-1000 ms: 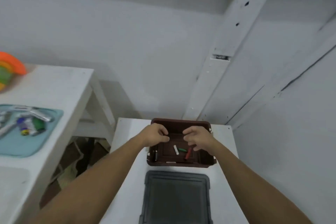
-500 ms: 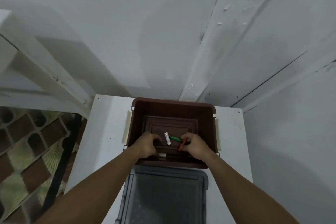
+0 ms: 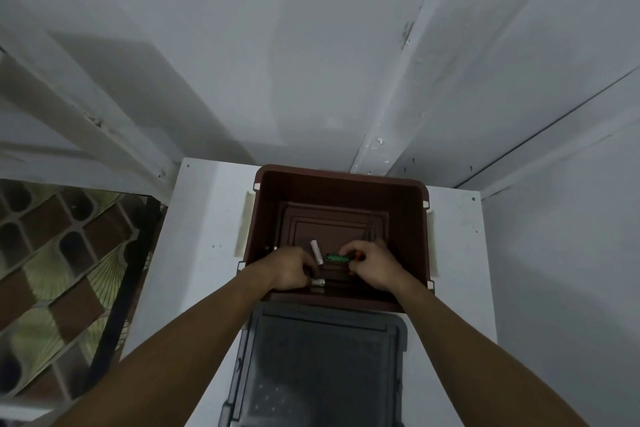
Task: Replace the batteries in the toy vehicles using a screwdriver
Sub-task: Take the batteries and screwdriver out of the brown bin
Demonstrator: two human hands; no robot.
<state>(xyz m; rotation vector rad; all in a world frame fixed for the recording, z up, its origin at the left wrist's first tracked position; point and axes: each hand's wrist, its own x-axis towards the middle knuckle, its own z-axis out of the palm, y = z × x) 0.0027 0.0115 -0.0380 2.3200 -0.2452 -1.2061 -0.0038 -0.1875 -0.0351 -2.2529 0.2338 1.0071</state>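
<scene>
Nearest, a grey crate (image 3: pixel 322 367) on the white table (image 3: pixel 207 218). Beyond it, a brown tub (image 3: pixel 341 184) with both hands inside. The left hand (image 3: pixel 292 269) is curled over a silvery battery (image 3: pixel 318 282), grip not discernible. The right hand (image 3: pixel 372 267) pinches a red item (image 3: pixel 358 256). Between them, on the tub floor, lie a white battery (image 3: pixel 316 252) and a green battery (image 3: pixel 336 257).

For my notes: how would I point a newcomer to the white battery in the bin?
Find the brown bin on the white table, behind the dark grey tray. On its floor, between the left hand and right hand, lies the white battery. It is plain white, tilted and fully in view, unlike the green battery on its right.
</scene>
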